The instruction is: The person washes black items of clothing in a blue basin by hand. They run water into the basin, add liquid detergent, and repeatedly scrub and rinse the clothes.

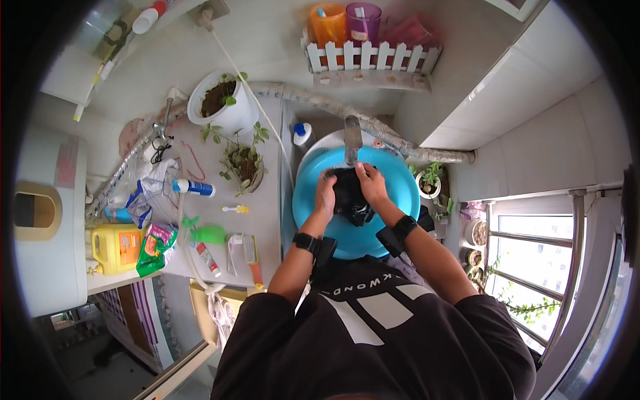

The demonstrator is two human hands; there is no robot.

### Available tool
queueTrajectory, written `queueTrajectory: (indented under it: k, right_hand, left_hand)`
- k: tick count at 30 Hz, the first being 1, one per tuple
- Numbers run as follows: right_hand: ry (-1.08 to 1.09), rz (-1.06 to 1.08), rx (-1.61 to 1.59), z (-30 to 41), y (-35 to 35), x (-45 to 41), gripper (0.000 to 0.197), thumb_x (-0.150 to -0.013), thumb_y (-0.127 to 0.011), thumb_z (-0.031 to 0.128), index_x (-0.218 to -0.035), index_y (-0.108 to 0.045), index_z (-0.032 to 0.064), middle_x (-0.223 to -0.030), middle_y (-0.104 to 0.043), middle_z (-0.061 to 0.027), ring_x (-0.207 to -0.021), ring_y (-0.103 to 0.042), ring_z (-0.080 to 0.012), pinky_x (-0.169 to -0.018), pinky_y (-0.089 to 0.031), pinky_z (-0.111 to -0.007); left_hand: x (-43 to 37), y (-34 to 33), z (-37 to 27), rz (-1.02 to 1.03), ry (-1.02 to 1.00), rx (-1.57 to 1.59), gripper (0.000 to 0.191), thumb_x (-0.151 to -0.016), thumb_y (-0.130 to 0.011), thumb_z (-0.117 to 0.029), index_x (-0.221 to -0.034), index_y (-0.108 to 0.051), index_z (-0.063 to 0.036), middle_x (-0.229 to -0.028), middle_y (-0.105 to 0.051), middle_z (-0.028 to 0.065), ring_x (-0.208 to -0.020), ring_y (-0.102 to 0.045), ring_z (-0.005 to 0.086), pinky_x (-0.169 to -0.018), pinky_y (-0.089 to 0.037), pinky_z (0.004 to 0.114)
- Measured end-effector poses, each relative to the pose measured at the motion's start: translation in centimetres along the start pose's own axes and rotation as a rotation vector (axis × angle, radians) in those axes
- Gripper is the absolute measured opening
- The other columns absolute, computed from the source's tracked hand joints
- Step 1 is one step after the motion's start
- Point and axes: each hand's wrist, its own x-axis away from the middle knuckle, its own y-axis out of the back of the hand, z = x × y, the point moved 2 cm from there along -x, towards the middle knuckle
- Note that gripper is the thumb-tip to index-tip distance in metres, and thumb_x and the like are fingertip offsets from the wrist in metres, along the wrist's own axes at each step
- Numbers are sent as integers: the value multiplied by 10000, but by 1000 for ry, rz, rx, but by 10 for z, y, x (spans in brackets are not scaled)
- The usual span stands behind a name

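Observation:
A wet-looking black cloth [348,197] is bunched between my two hands, over a round blue plastic basin [307,222]. My left hand [326,192] grips its left side. The fingers of my right hand [371,184] curl over its upper right side, with the thumb on top. Just beyond the hands, the faucet spout [352,132] points down towards the cloth, and a whitish patch that looks like water shows below its end. The cloth hides the middle of the basin. Each wrist wears a dark strapped device.
Left of the basin, the counter [270,220] holds a brush [251,255], a potted plant [245,165], a blue-and-white bottle [195,188] and a yellow jug [117,249]. A white bottle with a blue cap [303,135] stands behind the basin. A wrapped pipe [325,102] crosses the back.

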Motion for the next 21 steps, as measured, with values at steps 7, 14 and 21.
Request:
queueTrajectory:
  k: [7, 14, 21]
  right_hand:
    - [26, 35, 208, 3, -25, 18, 498, -957, -451, 482, -915, -703, 55, -915, -647, -274, -915, -593, -493, -850, -473, -542]
    - [48, 385, 225, -37, 11, -24, 677, -886, -545, 632, -831, -683, -28, -728, -637, -204, -738, -640, -304, -740, -492, -395]
    - [341, 530, 401, -70, 72, -19, 534, -826, -692, 519, -1020, -681, 22, -897, -658, -152, -866, -607, -253, -809, -463, -367]
  left_hand:
    - [10, -11, 14, -96, -33, -198, 433, -1017, -419, -390, -1017, -591, 8, -954, -599, 86, -861, -545, 178, -742, -445, 348]
    - [34, 12, -16, 105, -110, -153, 362, -967, -536, -329, -781, -568, -19, -737, -500, -18, -680, -445, 96, -615, -381, 310]
    - [32, 38, -92, 210, -157, 58, 138, -891, -666, -163, -897, -593, -47, -745, -502, -44, -681, -462, 62, -616, -370, 244]
